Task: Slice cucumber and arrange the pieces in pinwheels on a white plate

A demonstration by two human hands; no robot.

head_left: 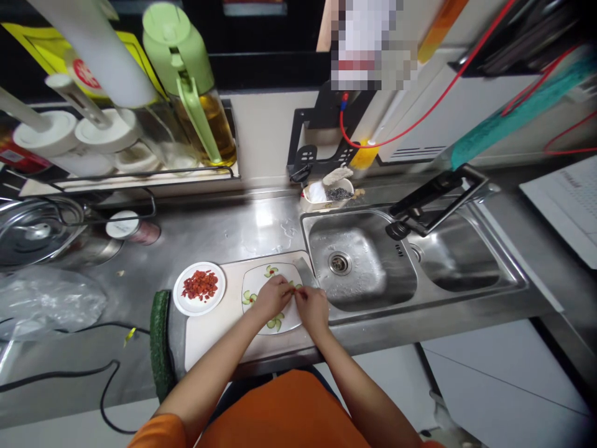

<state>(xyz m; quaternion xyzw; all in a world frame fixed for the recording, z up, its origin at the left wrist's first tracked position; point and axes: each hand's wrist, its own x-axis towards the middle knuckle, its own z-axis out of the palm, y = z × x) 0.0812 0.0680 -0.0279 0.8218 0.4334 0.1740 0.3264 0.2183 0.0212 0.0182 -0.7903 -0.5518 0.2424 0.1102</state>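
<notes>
Head view, left to right: one whole cucumber [161, 339] lies at lower left, long axis up-down in frame, nearer the left hand [272, 297]. One round dish [200, 308] of red pieces and one white plate [259, 283] sit on one cutting board [209, 342]. The left hand and right hand [311, 307] meet over the plate's right edge, fingertips pinched; any held piece is too small to tell. Three cucumber garnishes [270, 271] show clearly.

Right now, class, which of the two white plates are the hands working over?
The squarish plate bearing cucumber slices, under the left hand and right hand; the round plate holds red bits, untouched.
</notes>
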